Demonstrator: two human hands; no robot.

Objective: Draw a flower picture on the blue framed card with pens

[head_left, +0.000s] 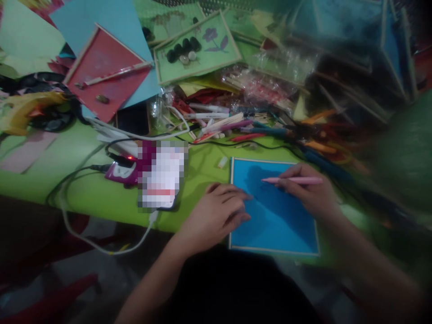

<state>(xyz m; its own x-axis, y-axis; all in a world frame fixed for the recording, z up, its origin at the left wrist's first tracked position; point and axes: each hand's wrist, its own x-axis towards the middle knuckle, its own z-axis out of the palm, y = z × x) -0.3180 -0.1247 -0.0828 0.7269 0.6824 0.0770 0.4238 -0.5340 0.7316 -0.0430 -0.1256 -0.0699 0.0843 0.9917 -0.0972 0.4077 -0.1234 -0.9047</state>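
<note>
A blue panel (270, 225) edged with thin wooden strips lies at the table's front edge, below the centre of the view. My right hand (300, 186) grips a pink pen (308, 180) over the upper right part of the panel, its tip pointing left. Whether the tip touches the blue surface I cannot tell. My left hand (224, 211) rests over the panel's left edge with its fingers apart and holds nothing. Dark shadows of hand and head fall on the blue surface.
Left of the panel stand a blurred phone (162, 175), a purple power strip (123, 171) and looping cables. Behind lie scattered pens (216, 126), a green framed panel (199, 49) with stones, a red framed panel (108, 67) and a yellow tape dispenser (20, 110).
</note>
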